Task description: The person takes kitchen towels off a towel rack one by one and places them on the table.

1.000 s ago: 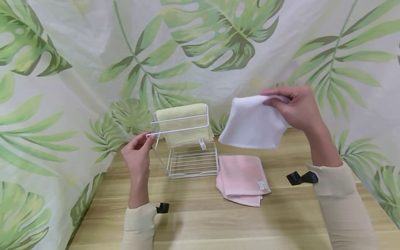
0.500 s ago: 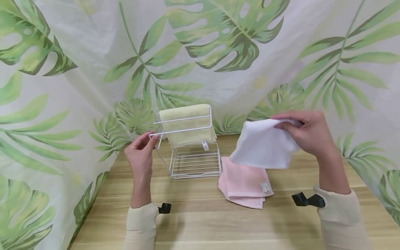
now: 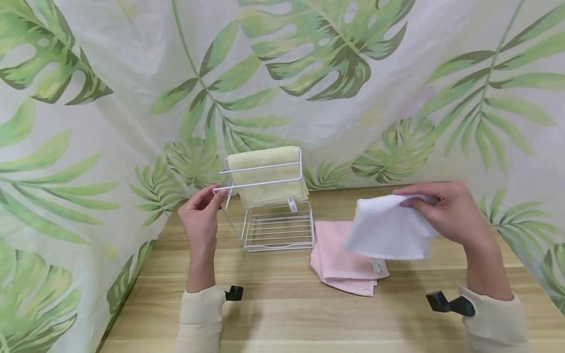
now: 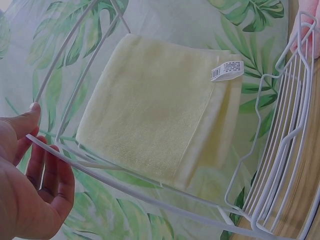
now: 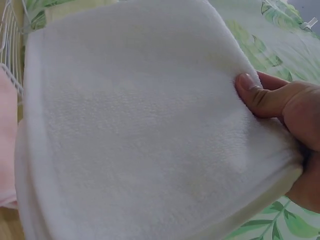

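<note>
A leaf-printed curtain (image 3: 132,63) is hanging behind a wooden table (image 3: 291,323). On the table a white wire rack (image 3: 265,185) is standing, its upper left corner lying between the thumb and fingertips of the left hand (image 3: 198,211). From its upper bars a folded yellow towel (image 3: 271,175) is hanging, well clear of both hands, and wood is showing through the wires of the lower shelf (image 3: 279,248).

A white towel (image 3: 390,230) is hanging in the air to the right of the rack — its upper right edge is sitting between the thumb and fingers of the right hand (image 3: 446,211). It is covering part of a folded pink towel (image 3: 337,262) in the head view; whether the two are touching, I cannot tell. The pink towel is lying on the table, just beside the rack.

The right hand is pinching firmly, thumb on the near face of the cloth and fingers behind it, with only cloth between them. The left hand is pinching the wire, thumb and forefinger closing on it while the other fingers are curling loosely below.

Small labels are sticking out: one on the yellow towel, one on the pink.
</note>
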The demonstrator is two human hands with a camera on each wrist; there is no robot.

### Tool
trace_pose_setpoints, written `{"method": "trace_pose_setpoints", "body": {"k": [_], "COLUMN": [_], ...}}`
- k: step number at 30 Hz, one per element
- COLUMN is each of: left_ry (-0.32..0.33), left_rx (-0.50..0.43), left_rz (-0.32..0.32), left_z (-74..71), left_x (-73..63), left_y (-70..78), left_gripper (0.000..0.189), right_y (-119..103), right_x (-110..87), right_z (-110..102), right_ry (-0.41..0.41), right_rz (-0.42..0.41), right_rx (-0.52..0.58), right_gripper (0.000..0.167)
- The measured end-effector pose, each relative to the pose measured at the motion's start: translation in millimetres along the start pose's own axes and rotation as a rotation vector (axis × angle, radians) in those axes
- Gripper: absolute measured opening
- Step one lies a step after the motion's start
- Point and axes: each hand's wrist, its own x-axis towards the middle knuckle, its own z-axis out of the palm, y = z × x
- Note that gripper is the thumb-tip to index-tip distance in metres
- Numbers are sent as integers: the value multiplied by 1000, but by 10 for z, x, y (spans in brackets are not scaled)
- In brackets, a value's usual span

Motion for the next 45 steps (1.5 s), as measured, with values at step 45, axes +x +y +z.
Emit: {"method": "trace_pose_setpoints", "body": {"k": [45], "left_ry": [4], "left_rx": [10], "left_rz": [4], "left_z": [5], "left_x": [5], "left_y": [-30], "left_gripper": [33], "right_y": [213], "right_x": [-646], "right_z": [-404], "right_ry": [-239], "right_rz": [87], "right_rx": [-134], "right_gripper": [40]}}
